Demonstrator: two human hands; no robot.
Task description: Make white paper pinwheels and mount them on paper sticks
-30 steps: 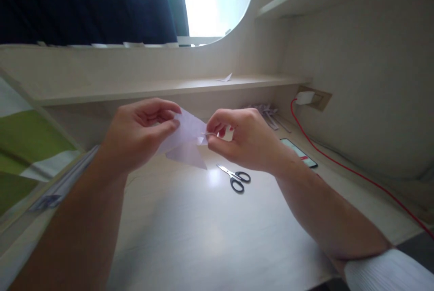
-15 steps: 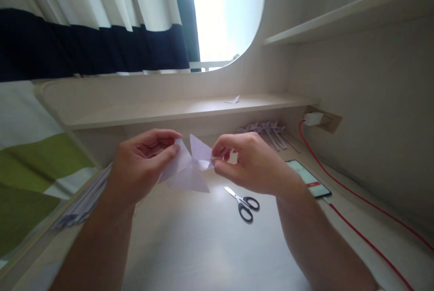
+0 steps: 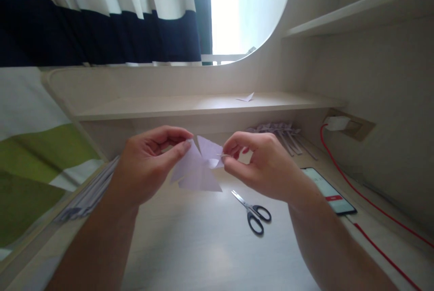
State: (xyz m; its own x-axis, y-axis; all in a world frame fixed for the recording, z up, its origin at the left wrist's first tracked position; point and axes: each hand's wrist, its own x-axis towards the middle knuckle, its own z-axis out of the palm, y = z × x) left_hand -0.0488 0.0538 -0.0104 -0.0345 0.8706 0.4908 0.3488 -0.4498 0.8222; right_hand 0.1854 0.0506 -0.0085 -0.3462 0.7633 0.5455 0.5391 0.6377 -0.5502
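Above the surface (image 3: 203, 245), mid-frame: folded paper (image 3: 200, 169) held in the air between both hands. Left hand (image 3: 149, 164) pinches its left edge, thumb and forefinger closed on it, other fingers curled. Right hand (image 3: 264, 164) pinches a small point at the paper's right side, fingertips closed tight. Scissors (image 3: 252, 212) lie flat on the surface just below and right of the right hand, blades closed, not touched. Phone (image 3: 327, 189) further right, screen lit, red cable (image 3: 373, 205) running to a charger (image 3: 335, 122) in the wall. Small paper scrap (image 3: 246, 97) on the shelf behind. More folded pieces (image 3: 281, 130) under the shelf.
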